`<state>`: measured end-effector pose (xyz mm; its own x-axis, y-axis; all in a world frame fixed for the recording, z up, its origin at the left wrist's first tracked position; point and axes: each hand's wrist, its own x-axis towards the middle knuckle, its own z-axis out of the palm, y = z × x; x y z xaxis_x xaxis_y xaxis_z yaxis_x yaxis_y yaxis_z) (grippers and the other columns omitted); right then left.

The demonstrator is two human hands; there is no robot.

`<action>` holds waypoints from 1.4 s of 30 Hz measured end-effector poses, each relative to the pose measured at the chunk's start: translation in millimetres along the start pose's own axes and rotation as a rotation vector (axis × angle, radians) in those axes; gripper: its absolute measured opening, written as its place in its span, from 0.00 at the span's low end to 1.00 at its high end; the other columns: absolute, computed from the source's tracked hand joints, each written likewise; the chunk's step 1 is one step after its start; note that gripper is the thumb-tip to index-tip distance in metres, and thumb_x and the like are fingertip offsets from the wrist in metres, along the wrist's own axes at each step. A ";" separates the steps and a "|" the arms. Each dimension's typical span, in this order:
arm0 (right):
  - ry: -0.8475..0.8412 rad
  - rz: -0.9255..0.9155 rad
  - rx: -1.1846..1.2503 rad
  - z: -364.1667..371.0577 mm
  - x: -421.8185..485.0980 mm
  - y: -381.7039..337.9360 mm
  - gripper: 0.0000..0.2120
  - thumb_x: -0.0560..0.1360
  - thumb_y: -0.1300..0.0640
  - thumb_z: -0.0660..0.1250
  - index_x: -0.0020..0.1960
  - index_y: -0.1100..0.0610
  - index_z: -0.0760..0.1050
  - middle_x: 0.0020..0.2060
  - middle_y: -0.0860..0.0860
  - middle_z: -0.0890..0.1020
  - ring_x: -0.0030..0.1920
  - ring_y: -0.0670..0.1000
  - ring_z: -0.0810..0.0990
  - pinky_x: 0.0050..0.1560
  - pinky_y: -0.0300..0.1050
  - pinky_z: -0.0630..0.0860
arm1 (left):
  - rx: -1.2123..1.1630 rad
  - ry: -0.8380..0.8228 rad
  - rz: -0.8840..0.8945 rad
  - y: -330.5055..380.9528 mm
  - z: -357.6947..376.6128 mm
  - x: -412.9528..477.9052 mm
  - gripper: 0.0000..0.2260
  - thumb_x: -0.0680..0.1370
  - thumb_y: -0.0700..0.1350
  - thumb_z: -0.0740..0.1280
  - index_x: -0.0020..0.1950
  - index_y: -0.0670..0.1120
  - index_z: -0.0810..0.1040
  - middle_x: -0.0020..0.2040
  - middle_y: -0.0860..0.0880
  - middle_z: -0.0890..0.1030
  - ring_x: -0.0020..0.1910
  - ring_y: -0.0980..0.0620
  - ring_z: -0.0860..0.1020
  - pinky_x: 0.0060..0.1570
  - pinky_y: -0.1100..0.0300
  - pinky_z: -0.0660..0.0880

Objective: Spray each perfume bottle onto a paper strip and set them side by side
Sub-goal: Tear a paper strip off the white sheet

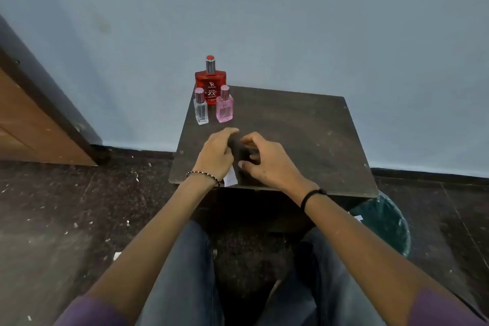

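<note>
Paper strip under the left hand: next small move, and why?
Probably lift one paper strip clear with the left hand; both hands are bunched over it, the right hand holds nothing visible, and all three bottles stand capped, untouched.

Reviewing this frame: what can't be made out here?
Head view only:
- Dark object between the left hand and right hand: blurred, half covered by fingers; identity unclear.
- Paper strip: mostly under the left hand.
- Red perfume bottle: lower label blocked by the clear bottle and pink bottle.
- Bin: partly behind the table.
</note>
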<state>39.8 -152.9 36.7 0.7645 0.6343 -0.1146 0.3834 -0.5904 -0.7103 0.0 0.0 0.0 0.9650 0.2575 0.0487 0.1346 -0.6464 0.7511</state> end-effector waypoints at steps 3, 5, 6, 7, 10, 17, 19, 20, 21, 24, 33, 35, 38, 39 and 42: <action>-0.094 -0.027 -0.056 6.7 -4.4 -4.9 0.27 0.75 0.59 0.74 0.71 0.56 0.69 0.68 0.54 0.77 0.69 0.53 0.76 0.70 0.46 0.73 | -0.091 0.118 -0.035 -7.8 -2.1 -9.6 0.24 0.76 0.25 0.57 0.70 0.39 0.73 0.68 0.40 0.77 0.70 0.43 0.72 0.70 0.57 0.66; -0.121 -0.025 -0.084 12.5 -3.8 -4.8 0.29 0.74 0.58 0.75 0.72 0.55 0.68 0.69 0.53 0.76 0.69 0.53 0.75 0.72 0.51 0.72 | -0.154 0.120 -0.078 -10.6 -1.2 -15.9 0.27 0.75 0.24 0.57 0.71 0.39 0.72 0.69 0.42 0.75 0.71 0.45 0.72 0.71 0.57 0.66; -0.122 -0.023 -0.085 15.3 -3.0 -4.6 0.31 0.74 0.57 0.75 0.73 0.55 0.67 0.70 0.52 0.76 0.69 0.52 0.75 0.72 0.52 0.72 | -0.197 0.114 -0.105 -11.8 -1.8 -18.1 0.28 0.74 0.23 0.56 0.72 0.40 0.72 0.70 0.43 0.75 0.71 0.46 0.71 0.72 0.57 0.66; -0.128 -0.030 -0.087 17.6 -1.4 -4.0 0.32 0.74 0.55 0.75 0.74 0.55 0.66 0.70 0.52 0.76 0.69 0.52 0.75 0.72 0.53 0.72 | -0.245 0.105 -0.124 -13.2 -3.2 -19.2 0.29 0.74 0.23 0.55 0.73 0.42 0.71 0.71 0.44 0.74 0.71 0.48 0.71 0.71 0.58 0.66; -0.123 -0.057 -0.149 20.7 2.6 -2.9 0.33 0.74 0.51 0.75 0.75 0.53 0.65 0.71 0.51 0.75 0.69 0.53 0.75 0.70 0.54 0.73 | -0.386 0.083 -0.151 -18.8 -5.8 -19.7 0.30 0.74 0.23 0.53 0.72 0.45 0.72 0.70 0.47 0.75 0.71 0.53 0.71 0.72 0.61 0.66; -0.144 -0.095 0.018 12.8 10.6 11.9 0.30 0.76 0.52 0.74 0.74 0.53 0.68 0.73 0.47 0.73 0.66 0.43 0.72 0.57 0.24 0.69 | -0.555 0.095 -0.189 -22.6 -4.9 -19.6 0.28 0.76 0.24 0.57 0.69 0.46 0.74 0.67 0.49 0.79 0.69 0.57 0.75 0.68 0.65 0.71; -0.162 -0.082 0.057 8.8 14.8 14.7 0.27 0.77 0.51 0.72 0.73 0.52 0.69 0.73 0.46 0.73 0.64 0.41 0.72 0.48 0.21 0.68 | -0.618 0.124 -0.202 -21.5 -5.5 -20.6 0.27 0.76 0.23 0.58 0.69 0.45 0.75 0.66 0.49 0.80 0.67 0.57 0.76 0.65 0.68 0.72; -0.168 -0.077 0.055 7.3 17.2 15.2 0.25 0.78 0.50 0.71 0.73 0.51 0.70 0.73 0.46 0.74 0.64 0.41 0.73 0.47 0.22 0.68 | -0.636 0.145 -0.205 -20.5 -5.7 -21.0 0.26 0.75 0.23 0.58 0.69 0.44 0.75 0.65 0.48 0.80 0.67 0.57 0.76 0.65 0.67 0.73; -0.168 -0.080 0.054 6.1 19.8 15.6 0.23 0.78 0.50 0.70 0.72 0.50 0.72 0.73 0.46 0.74 0.63 0.41 0.74 0.48 0.24 0.68 | -0.645 0.161 -0.207 -20.0 -5.5 -20.9 0.26 0.75 0.23 0.57 0.68 0.43 0.75 0.64 0.48 0.81 0.66 0.57 0.77 0.65 0.66 0.73; -0.183 -0.079 0.070 1.5 24.0 16.1 0.20 0.79 0.52 0.67 0.71 0.49 0.74 0.72 0.46 0.75 0.65 0.43 0.74 0.60 0.35 0.67 | -0.637 0.179 -0.212 -18.4 -5.3 -21.8 0.25 0.76 0.24 0.56 0.68 0.43 0.75 0.63 0.48 0.82 0.65 0.58 0.78 0.62 0.68 0.75; -0.166 -0.172 -0.053 9.5 32.3 27.3 0.27 0.73 0.43 0.75 0.69 0.50 0.77 0.67 0.47 0.79 0.63 0.47 0.80 0.55 0.33 0.79 | -0.610 0.198 -0.198 -19.6 -5.1 -19.9 0.22 0.78 0.26 0.58 0.67 0.43 0.76 0.61 0.49 0.83 0.62 0.61 0.80 0.62 0.64 0.77; -0.142 -0.165 -0.068 10.5 34.5 26.9 0.28 0.70 0.41 0.77 0.68 0.48 0.78 0.67 0.47 0.80 0.58 0.48 0.83 0.59 0.46 0.82 | -0.610 0.200 -0.187 -21.2 -5.5 -19.1 0.22 0.79 0.26 0.57 0.67 0.43 0.76 0.60 0.49 0.83 0.63 0.58 0.80 0.61 0.64 0.77; -0.110 -0.162 -0.145 8.4 39.1 21.3 0.26 0.70 0.39 0.75 0.66 0.46 0.79 0.67 0.47 0.81 0.56 0.48 0.84 0.63 0.48 0.78 | -0.665 0.216 -0.181 -24.9 -5.7 -16.9 0.22 0.78 0.25 0.57 0.67 0.42 0.76 0.61 0.46 0.83 0.64 0.54 0.79 0.64 0.61 0.76; -0.119 -0.160 -0.179 6.5 40.3 19.2 0.26 0.71 0.38 0.75 0.66 0.46 0.80 0.67 0.47 0.81 0.58 0.48 0.84 0.64 0.47 0.77 | -0.689 0.222 -0.176 -25.6 -5.9 -16.9 0.23 0.77 0.24 0.57 0.67 0.41 0.76 0.61 0.45 0.83 0.65 0.53 0.79 0.65 0.59 0.75; -0.171 -0.148 -0.220 0.4 45.8 15.6 0.26 0.71 0.38 0.74 0.66 0.45 0.79 0.67 0.45 0.80 0.65 0.47 0.79 0.64 0.41 0.71 | -0.741 0.239 -0.169 -28.7 -5.0 -16.8 0.22 0.77 0.24 0.58 0.65 0.42 0.77 0.61 0.45 0.83 0.65 0.52 0.79 0.68 0.54 0.74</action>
<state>80.5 -132.8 20.1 0.6013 0.7849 -0.1496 0.6009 -0.5676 -0.5628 -21.2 17.8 -19.0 0.8592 0.5108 -0.0282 0.0092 0.0397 0.9992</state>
